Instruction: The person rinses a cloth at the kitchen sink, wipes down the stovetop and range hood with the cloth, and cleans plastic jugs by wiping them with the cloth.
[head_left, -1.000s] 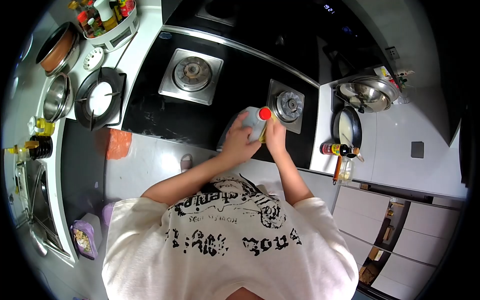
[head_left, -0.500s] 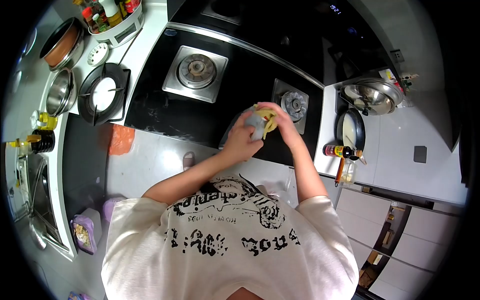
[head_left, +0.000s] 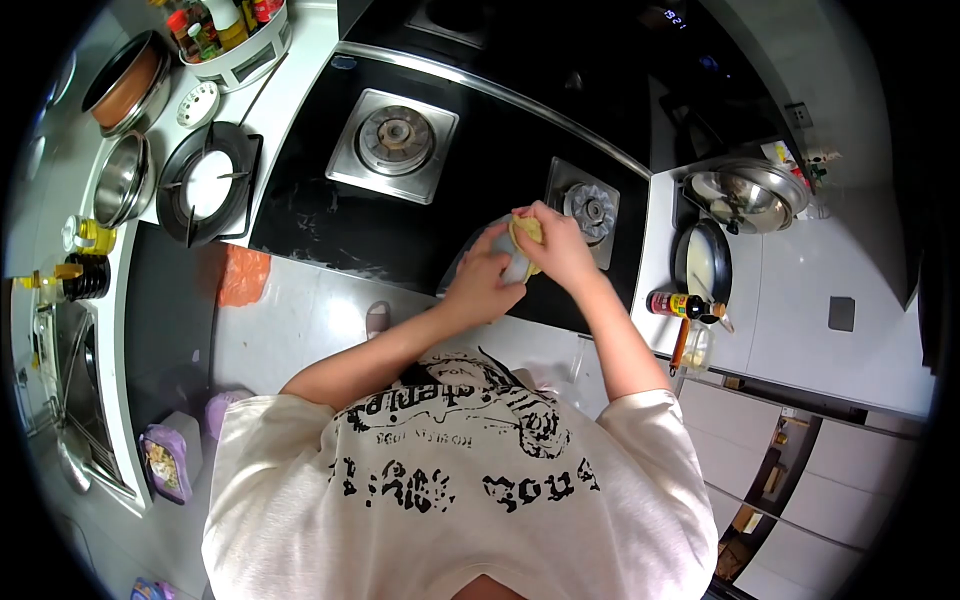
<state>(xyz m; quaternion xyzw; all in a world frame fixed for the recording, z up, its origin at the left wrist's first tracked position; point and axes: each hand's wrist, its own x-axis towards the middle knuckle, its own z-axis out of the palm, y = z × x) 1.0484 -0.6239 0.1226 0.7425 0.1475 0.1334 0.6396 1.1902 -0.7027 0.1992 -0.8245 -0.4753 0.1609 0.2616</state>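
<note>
My left hand (head_left: 482, 280) is wrapped round a pale, translucent bottle (head_left: 516, 265) in front of the black stovetop (head_left: 310, 215). My right hand (head_left: 556, 246) presses a yellow cloth (head_left: 527, 234) against the top of the bottle. The red cap is hidden under the cloth and fingers. Just beyond my right hand is the right burner (head_left: 590, 208), and the left burner (head_left: 395, 138) lies further off to the left.
A black pan (head_left: 703, 262) and a sauce bottle (head_left: 675, 304) stand on the right counter, near a steel pot (head_left: 745, 198). On the left are a burner grate over a dark tray (head_left: 232, 150), steel bowls (head_left: 122, 180) and a seasoning rack (head_left: 240, 62).
The yellow cloth has come up from beside the bottle and now covers its red cap. My right hand has moved up onto the cloth, while my left hand keeps its hold.
</note>
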